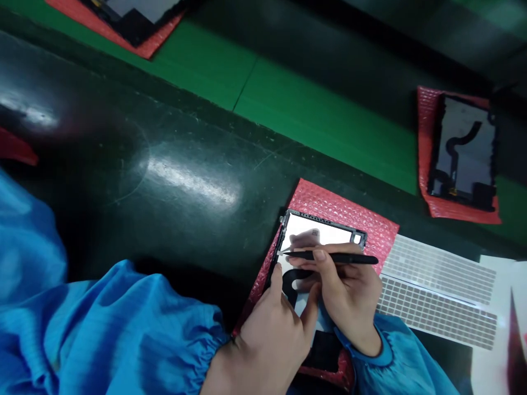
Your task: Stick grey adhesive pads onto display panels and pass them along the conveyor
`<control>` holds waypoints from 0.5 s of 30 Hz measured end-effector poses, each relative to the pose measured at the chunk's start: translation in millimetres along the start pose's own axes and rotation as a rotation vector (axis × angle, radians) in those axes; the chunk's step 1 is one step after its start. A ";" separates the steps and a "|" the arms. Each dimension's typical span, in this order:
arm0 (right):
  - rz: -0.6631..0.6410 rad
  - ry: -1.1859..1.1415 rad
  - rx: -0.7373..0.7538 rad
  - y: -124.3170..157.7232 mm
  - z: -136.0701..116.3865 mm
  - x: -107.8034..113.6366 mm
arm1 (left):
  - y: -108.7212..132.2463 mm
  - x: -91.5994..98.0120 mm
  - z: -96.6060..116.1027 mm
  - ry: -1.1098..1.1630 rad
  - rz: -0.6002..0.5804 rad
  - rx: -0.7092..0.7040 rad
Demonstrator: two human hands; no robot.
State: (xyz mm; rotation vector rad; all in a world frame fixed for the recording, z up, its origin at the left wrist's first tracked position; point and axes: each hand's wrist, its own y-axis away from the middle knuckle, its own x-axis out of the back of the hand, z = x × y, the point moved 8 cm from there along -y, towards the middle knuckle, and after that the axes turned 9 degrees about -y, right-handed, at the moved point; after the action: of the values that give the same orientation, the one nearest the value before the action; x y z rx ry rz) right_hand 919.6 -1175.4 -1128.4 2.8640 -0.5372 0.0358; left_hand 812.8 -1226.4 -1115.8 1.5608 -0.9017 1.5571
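My right hand (352, 293) is closed in a pinch on black tweezers (354, 258). Their tip meets a small pale piece (280, 253) at the left edge of a tablet-like panel (329, 230) with a black frame and a mirror-bright back. Just below that tip, my left hand (274, 334) rests its outstretched index finger on the panel's edge; its thumb is spread apart and it grips nothing. Under the panel lies a pink bubble-wrap bag (341, 200). Both hands cover much of the panel's lower part, where a dark curved strip partly shows.
Sheets of small grey rectangular stickers (438, 304) lie at the right beside white paper (488, 367). Beyond the dark table (197, 219) runs a green strip (329, 142). On it are another panel (469, 148) on pink wrap and a further panel (138, 22) at upper left.
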 end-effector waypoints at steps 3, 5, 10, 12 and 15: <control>-0.010 -0.010 -0.005 2.0 -0.6 6.2 | -8.0 8.2 8.8 0.057 -0.036 0.022; -0.017 -0.010 -0.027 3.3 1.7 10.5 | -12.9 17.5 4.6 0.086 -0.032 0.050; -0.020 -0.004 -0.004 4.6 3.6 19.9 | 9.7 23.7 -143.9 0.121 0.043 0.208; -0.022 -0.020 0.006 4.5 2.2 22.2 | 34.1 23.0 -247.9 0.295 0.177 0.382; -0.024 -0.076 0.010 5.2 -4.4 28.1 | 58.8 22.2 -330.0 0.397 0.264 0.633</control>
State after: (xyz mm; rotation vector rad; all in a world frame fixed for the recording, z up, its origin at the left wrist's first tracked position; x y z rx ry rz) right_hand 944.0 -1189.1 -1121.2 2.8905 -0.5187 -0.0748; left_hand 603.7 -964.1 -1096.2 1.4792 -0.4145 2.4035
